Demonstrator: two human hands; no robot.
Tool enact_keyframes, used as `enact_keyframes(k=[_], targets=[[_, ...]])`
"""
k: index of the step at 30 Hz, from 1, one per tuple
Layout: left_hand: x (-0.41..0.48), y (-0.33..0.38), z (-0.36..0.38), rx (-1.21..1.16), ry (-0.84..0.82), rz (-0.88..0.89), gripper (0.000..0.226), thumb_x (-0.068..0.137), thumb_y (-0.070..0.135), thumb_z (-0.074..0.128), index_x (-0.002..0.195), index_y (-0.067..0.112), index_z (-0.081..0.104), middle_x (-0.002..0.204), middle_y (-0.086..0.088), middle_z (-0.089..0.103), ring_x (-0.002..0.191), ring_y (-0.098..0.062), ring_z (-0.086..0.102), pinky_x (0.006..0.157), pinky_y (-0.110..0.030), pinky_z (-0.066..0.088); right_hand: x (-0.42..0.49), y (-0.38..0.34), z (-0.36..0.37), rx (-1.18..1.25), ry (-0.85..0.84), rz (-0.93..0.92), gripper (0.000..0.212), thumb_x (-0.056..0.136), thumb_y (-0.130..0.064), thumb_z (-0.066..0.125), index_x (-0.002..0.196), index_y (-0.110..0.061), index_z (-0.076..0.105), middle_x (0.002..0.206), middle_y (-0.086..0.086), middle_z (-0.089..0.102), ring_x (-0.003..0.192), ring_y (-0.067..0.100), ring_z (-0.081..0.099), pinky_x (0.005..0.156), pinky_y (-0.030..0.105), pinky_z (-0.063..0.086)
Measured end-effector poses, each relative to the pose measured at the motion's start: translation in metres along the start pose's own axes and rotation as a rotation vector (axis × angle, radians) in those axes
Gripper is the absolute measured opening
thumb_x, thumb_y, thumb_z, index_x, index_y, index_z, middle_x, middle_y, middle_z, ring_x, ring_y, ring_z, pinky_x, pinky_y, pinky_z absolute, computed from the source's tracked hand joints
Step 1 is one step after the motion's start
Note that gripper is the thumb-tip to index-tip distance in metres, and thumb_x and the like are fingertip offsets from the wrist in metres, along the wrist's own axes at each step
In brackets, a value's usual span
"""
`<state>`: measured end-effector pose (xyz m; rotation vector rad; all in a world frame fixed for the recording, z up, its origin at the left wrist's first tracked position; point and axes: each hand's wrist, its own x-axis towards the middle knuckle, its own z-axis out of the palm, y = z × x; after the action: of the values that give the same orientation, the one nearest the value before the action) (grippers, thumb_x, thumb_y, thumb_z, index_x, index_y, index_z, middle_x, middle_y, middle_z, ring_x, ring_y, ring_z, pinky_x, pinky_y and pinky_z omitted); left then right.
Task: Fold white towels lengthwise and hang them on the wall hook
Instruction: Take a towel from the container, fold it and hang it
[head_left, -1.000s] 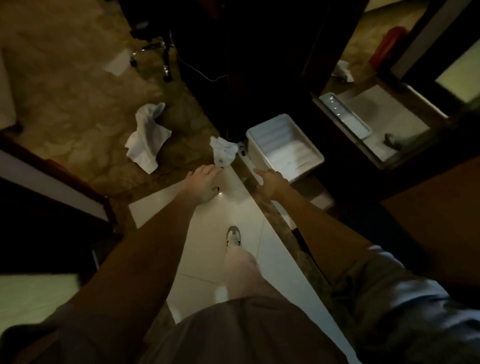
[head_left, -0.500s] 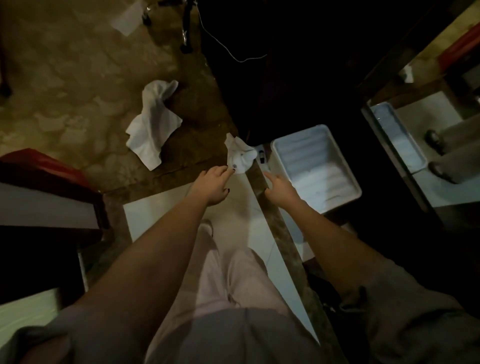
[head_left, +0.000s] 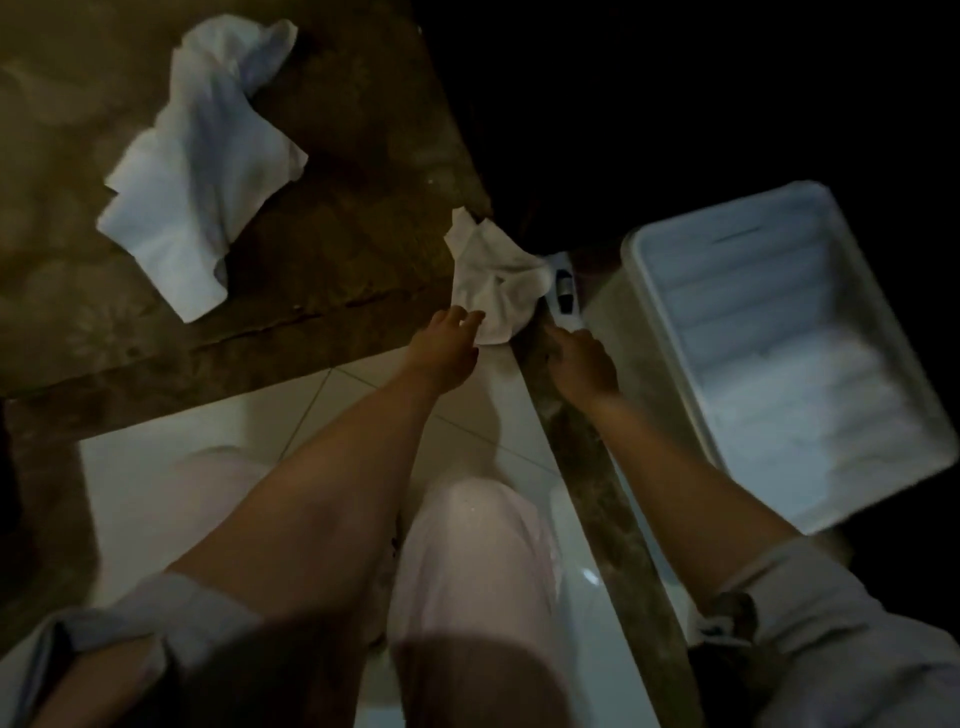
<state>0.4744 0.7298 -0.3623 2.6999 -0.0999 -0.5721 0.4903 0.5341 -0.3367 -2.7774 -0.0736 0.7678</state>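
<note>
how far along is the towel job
Barely started. Done: nothing; no towel is folded, and no hook is in view. In hand: the left hand touches the small crumpled towel, the right hand beside it, holding nothing. Left: that towel and the larger towel lying crumpled on the carpet.

The small towel (head_left: 493, 283) and bigger towel (head_left: 202, 171) are both plain white. The carpet (head_left: 322, 156) is murky brown with a faint flowery mottle, tiles (head_left: 291, 415) glossy white, threshold strip (head_left: 597, 493) brown marbled, bin (head_left: 779, 338) white with ribbed lines inside, trousers (head_left: 478, 545) pale pink.
</note>
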Motion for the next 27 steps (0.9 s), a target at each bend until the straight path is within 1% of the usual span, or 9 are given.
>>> enact_keyframes(k=[3,8,10,13,16,20,24,26,27], targets=[[0.048,-0.030,0.058,-0.035,0.086,0.021,0.051,0.092,0.023,0.056,0.140,0.016,0.038,0.134,-0.012,0.045,0.122,-0.033,0.042,0.086,-0.044,0.045,0.061,0.017,0.048,-0.021,0.077,-0.082,0.054,0.098,-0.008,0.042,0.149,-0.026,0.036,0.124,0.021,0.052,0.109,0.039,0.052,0.086,0.042,0.045],[0.113,-0.073,0.126,-0.057,0.140,0.106,0.052,0.089,0.025,0.063,0.137,0.020,0.043,0.135,-0.004,0.049,0.122,-0.027,0.043,0.090,-0.041,0.047,0.138,0.028,0.112,0.036,0.099,-0.172,0.050,0.100,-0.014,0.042,0.149,-0.024,0.037,0.151,0.014,0.033,0.134,0.033,0.035,0.105,0.039,0.034],[0.131,-0.085,0.145,-0.067,0.142,0.130,0.054,0.088,0.026,0.064,0.137,0.021,0.044,0.134,-0.003,0.050,0.121,-0.026,0.044,0.090,-0.041,0.047,0.159,0.035,0.132,-0.049,0.087,-0.230,0.045,0.101,-0.016,0.041,0.145,-0.021,0.043,0.147,0.016,0.037,0.134,0.034,0.034,0.109,0.041,0.032],[0.145,-0.100,0.165,-0.043,0.152,0.165,0.054,0.087,0.025,0.064,0.137,0.019,0.044,0.132,-0.005,0.051,0.117,-0.030,0.045,0.086,-0.042,0.043,0.181,0.047,0.148,-0.128,0.132,-0.279,0.036,0.100,-0.017,0.040,0.132,-0.015,0.057,0.129,0.016,0.049,0.119,0.033,0.045,0.096,0.034,0.034],[0.151,-0.111,0.176,0.011,0.209,0.196,0.043,0.090,0.023,0.060,0.131,0.016,0.050,0.128,-0.008,0.052,0.113,-0.032,0.046,0.086,-0.042,0.039,0.190,0.049,0.154,-0.099,0.221,-0.253,0.031,0.101,-0.014,0.039,0.121,-0.006,0.061,0.126,0.018,0.051,0.113,0.031,0.046,0.090,0.030,0.033],[0.145,-0.098,0.168,-0.073,0.309,0.162,0.032,0.093,0.019,0.055,0.124,0.011,0.054,0.118,-0.011,0.059,0.106,-0.031,0.051,0.085,-0.039,0.038,0.181,0.046,0.148,0.011,0.331,-0.224,0.019,0.095,-0.002,0.048,0.100,0.005,0.064,0.116,0.023,0.054,0.102,0.037,0.053,0.085,0.046,0.042],[0.118,-0.075,0.116,-0.147,0.437,0.149,0.021,0.089,0.011,0.060,0.109,0.003,0.059,0.100,-0.017,0.061,0.087,-0.034,0.057,0.073,-0.038,0.041,0.153,0.033,0.112,0.085,0.456,-0.278,0.007,0.087,0.005,0.057,0.086,0.007,0.064,0.116,0.028,0.059,0.104,0.043,0.057,0.086,0.045,0.046],[0.101,-0.063,0.078,-0.154,0.447,0.215,0.021,0.089,0.014,0.056,0.102,-0.003,0.059,0.094,-0.016,0.058,0.077,-0.028,0.055,0.063,-0.030,0.040,0.134,0.020,0.081,0.094,0.455,-0.360,0.008,0.087,0.007,0.058,0.089,0.009,0.065,0.121,0.029,0.059,0.112,0.045,0.056,0.093,0.046,0.044],[0.092,-0.056,0.057,-0.224,0.420,0.232,0.027,0.089,0.018,0.052,0.102,-0.005,0.058,0.094,-0.011,0.056,0.075,-0.018,0.054,0.061,-0.024,0.041,0.123,0.012,0.064,0.111,0.447,-0.375,0.012,0.088,0.007,0.057,0.095,0.011,0.064,0.123,0.028,0.058,0.115,0.045,0.054,0.097,0.046,0.042]])
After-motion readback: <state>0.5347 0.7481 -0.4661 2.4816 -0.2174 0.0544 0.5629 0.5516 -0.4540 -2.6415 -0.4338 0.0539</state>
